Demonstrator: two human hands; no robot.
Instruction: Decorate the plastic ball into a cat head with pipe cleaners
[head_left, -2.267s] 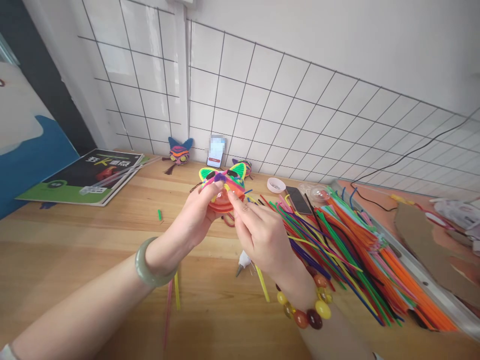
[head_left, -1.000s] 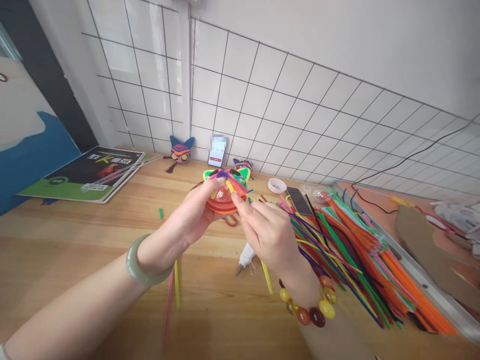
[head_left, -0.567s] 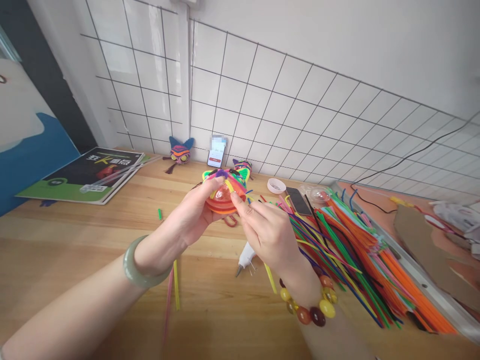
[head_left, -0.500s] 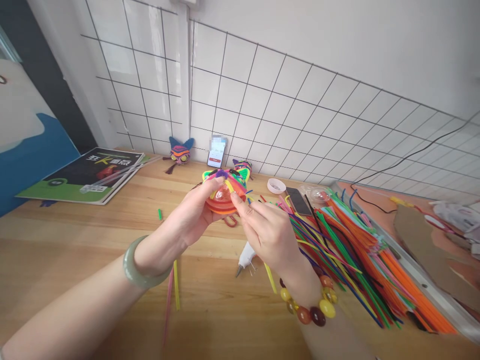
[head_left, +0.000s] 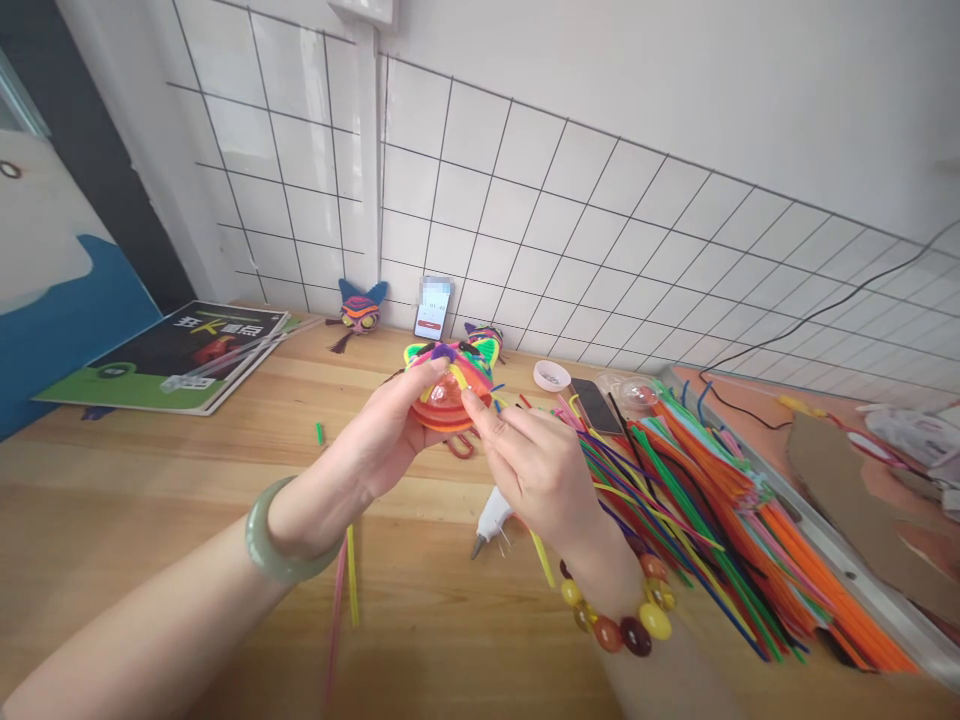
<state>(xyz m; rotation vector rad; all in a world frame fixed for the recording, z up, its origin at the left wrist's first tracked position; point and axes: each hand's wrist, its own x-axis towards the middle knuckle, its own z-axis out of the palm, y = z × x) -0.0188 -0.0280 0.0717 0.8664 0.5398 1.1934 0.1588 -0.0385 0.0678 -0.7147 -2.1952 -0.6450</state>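
Observation:
Both hands hold up a small cat-face mask (head_left: 450, 382) made of bright pipe cleaners, with green ears and an orange lower half, above the wooden table (head_left: 150, 480). My left hand (head_left: 386, 435) grips its left side, thumb on the front. My right hand (head_left: 536, 470) pinches its lower right edge with fingertips pressed together. A green bangle is on my left wrist and a beaded bracelet on my right.
A big heap of coloured pipe cleaners (head_left: 712, 510) lies at the right. A glue gun (head_left: 491, 520) rests under my right hand. Two finished masks (head_left: 358, 310) and a phone (head_left: 433, 308) stand by the tiled wall; a book (head_left: 172, 355) lies far left.
Almost nothing: both hands stay on the mask, with my right fingertips shifting slightly along its lower right edge. The view has tilted a little.

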